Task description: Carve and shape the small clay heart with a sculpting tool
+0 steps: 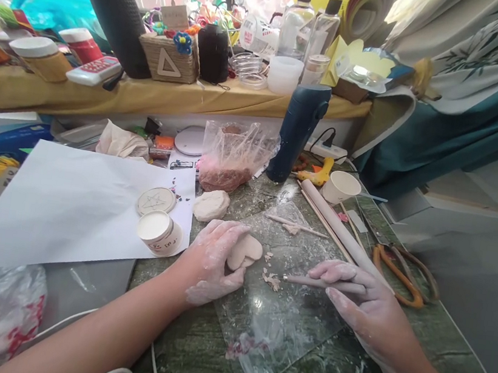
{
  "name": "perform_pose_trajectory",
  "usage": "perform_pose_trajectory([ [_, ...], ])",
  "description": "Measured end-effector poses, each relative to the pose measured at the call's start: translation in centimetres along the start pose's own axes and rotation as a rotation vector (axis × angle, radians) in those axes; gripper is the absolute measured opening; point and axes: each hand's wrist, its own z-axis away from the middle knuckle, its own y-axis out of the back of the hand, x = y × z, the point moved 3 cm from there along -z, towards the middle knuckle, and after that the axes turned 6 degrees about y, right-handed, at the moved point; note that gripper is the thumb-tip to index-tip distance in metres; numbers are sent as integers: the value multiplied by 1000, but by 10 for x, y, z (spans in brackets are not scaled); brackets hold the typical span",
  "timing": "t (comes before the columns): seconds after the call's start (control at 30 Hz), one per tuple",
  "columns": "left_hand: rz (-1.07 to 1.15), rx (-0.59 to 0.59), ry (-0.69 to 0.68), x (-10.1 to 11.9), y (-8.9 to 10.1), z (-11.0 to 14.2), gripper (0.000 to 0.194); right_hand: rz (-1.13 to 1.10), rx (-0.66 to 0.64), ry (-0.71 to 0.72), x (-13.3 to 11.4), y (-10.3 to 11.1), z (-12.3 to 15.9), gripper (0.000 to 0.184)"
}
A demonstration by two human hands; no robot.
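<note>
My left hand (216, 262), dusted white, is curled round a pale heart-shaped piece of clay (246, 252) above a clear plastic sheet (276, 331). Between the fingers and thumb of my right hand (349, 291) is a thin grey sculpting tool (305, 281), its small metal tip pointing left. Clay scraps (270, 280) lie between that tip and the heart. Behind my left hand sits a lump of white clay (211, 205). A paper cup (159, 233) and a round disc with a star on it (156, 201) stand on white paper (76, 206).
A dark blue flask (299, 132) stands at the back beside a plastic bag of reddish clay (226, 168). On the right are a rolling pin (344, 229), scissors (398, 267), a white cup (341, 188) and a yellow glue gun (317, 172). A white cable (118, 372) runs along the front.
</note>
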Motion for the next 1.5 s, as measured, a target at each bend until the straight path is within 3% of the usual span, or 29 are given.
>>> perform_pose_trajectory([
  [0.2,-17,-6,8,-1,0,0,59,272,-138,-106,4,13,14,11],
  [0.37,-28,-3,4,-1,0,0,57,617,-277,87,-2,17,25,26],
  [0.5,-54,7,3,-2,0,-1,54,778,-247,315,-10,17,35,32],
  [0.6,-63,0,-7,-2,0,-1,56,839,-209,385,-12,17,40,32],
  [0.73,-57,-16,-18,-3,2,0,60,900,-40,323,-9,14,44,30],
  [0.87,-34,-14,-10,-2,2,-1,59,805,-130,337,-4,1,44,38],
  [0.93,-23,8,-9,0,1,-2,56,748,-82,243,-4,0,40,33],
  [1.0,-21,38,-10,1,1,-3,52,691,67,84,-4,4,31,27],
  [1.17,-47,75,2,0,0,-5,50,372,202,-204,2,2,9,35],
  [1.5,-64,41,60,-3,-1,-9,45,394,138,-189,3,-2,7,35],
])
